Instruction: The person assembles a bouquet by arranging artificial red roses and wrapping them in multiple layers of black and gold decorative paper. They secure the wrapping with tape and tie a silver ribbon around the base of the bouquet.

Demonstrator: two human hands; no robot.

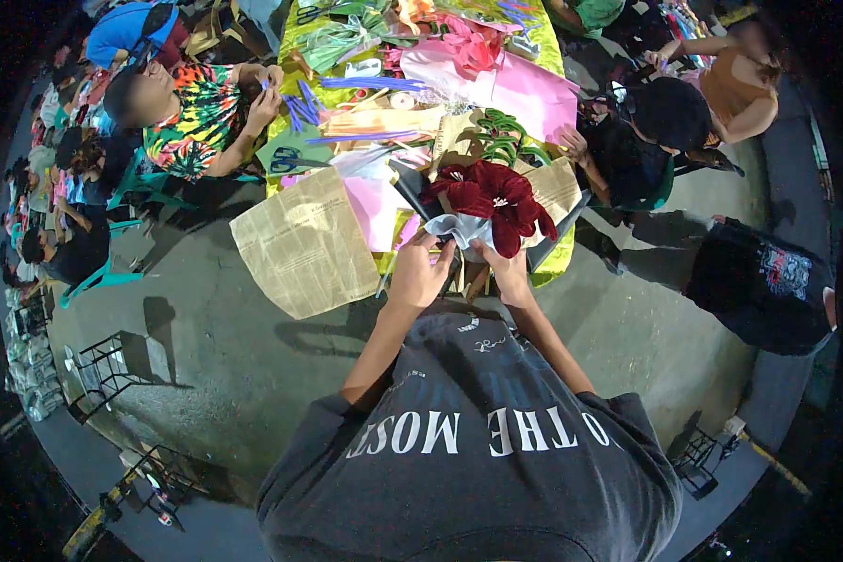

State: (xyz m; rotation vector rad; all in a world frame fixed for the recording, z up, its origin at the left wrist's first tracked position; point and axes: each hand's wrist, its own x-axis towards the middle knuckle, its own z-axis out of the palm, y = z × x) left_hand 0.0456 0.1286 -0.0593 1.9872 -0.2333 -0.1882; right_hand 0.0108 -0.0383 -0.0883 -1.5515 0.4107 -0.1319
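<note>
Dark red flowers (pixel 501 199) with pale centres stand at the near end of the table, a crumpled white wrapping sheet (pixel 459 228) gathered below them. My left hand (pixel 423 272) pinches the sheet's lower left part between thumb and fingers. On its other side, my right hand (pixel 504 272) grips the same sheet just under the front petals. The flowers' lower ends are hidden by the sheet and my hands. Beside my left hand, a tan newsprint-patterned sheet (pixel 304 245) hangs over the table's near left corner.
The yellow-covered table (pixel 557 258) bears dark-handled scissors (pixel 295 159), purple strips (pixel 370 82), a pink sheet (pixel 539 98), green looped stems (pixel 504 131) and a green wrapped bundle (pixel 342 42). People sit along both sides. Another person in black (pixel 759 281) stands at the right.
</note>
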